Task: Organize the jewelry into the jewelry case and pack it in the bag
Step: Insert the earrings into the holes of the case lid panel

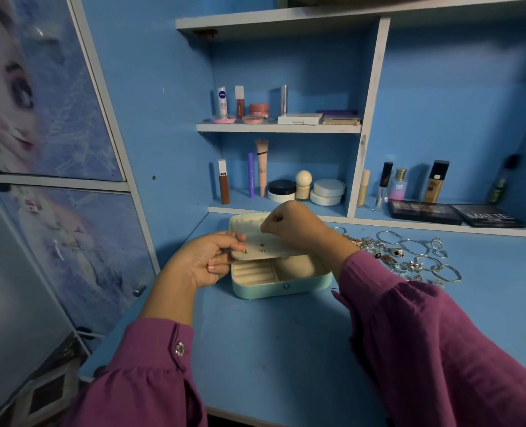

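blue desk (pixel 286 349) | jewelry case (pixel 281 286) centre | loose jewelry (pixel 409 254) right

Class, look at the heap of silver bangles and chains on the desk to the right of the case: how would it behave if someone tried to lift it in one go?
The jewelry heap would probably sag and tangle, since chains look loose. The round bangles might roll or slide apart.

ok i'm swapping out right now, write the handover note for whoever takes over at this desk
Left hand: grips the left end of the cream earring panel, pinching a small stud at its edge.
Right hand: fingers curled above the panel's far edge; what it holds is hidden.
Jewelry case: open on the desk, with the ring rolls and side pocket looking bare.
Done: a few studs are on the panel.
Left: the pile of bangles, rings and chains to the right is unsorted; no bag in view.
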The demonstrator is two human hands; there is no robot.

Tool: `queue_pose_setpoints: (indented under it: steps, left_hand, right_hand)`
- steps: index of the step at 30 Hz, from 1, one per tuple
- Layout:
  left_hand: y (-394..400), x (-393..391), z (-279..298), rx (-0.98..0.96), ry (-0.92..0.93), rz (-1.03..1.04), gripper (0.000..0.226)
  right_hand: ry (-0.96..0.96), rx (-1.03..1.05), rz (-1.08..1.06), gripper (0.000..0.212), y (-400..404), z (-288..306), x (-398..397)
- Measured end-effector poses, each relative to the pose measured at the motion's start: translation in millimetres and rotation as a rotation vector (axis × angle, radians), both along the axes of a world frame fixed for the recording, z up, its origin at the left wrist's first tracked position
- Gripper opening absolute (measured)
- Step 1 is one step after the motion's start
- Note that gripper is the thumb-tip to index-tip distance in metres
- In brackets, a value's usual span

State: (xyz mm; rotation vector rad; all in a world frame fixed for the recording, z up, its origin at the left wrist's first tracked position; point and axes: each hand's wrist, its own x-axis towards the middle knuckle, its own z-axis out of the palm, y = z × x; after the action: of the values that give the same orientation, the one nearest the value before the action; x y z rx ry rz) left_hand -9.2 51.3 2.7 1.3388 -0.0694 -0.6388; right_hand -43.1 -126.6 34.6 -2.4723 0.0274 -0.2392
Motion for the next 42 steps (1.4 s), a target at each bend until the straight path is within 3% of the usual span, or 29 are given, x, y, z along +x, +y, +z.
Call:
queue_pose_setpoints:
  steps: [22,27,42]
  left_hand:
    - [-0.3,-0.2,-0.8,-0.008,0.003,0.005,0.020]
    - [-0.8,-0.1,-0.5,0.000,0.001,0.008,0.020]
    - [-0.5,0.2,-0.7,0.001,-0.006,-0.008,0.021]
  right_hand:
    - [0.021,-0.034,0.023,0.018,4.7,-8.0,-1.0]
    - [0.016,0.038,0.023,0.013,3.0,-5.1,-1.0]
    - [0.036,-0.106,0.176,0.003,-1.0,-0.6,0.0]
